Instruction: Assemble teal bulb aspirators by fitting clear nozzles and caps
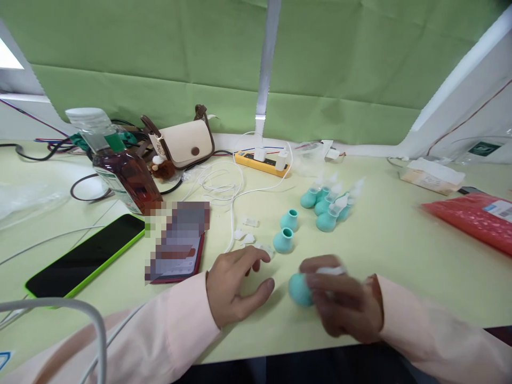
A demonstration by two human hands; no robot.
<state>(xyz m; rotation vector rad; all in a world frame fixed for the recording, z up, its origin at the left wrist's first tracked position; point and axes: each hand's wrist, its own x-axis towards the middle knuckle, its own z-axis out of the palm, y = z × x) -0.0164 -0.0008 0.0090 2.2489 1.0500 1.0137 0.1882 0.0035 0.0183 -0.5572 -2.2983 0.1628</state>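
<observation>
My right hand (344, 298), blurred by motion, is closed round a teal rubber bulb (301, 289) with a whitish tip (331, 271) partly hidden by the fingers. Over the table to its left is my left hand (240, 285), thumb and fingers apart, holding nothing. Small clear and white plastic pieces (248, 238) lie just beyond its fingertips. Two teal bulbs with open necks, a nearer one (283, 241) and a farther one (288, 220), stand upright past the hands. Farther right, several teal bulbs (327, 221) fitted with clear pointed tips (339, 205) are grouped together.
On the left lie a green-edged phone (86, 258), a red-edged phone (176, 256) and a dark drink bottle (126, 176). Behind them are a cream handbag (186, 143), white cables (233, 213) and a yellow power strip (248, 160). A red package (468, 216) and tissue pack (430, 178) sit right.
</observation>
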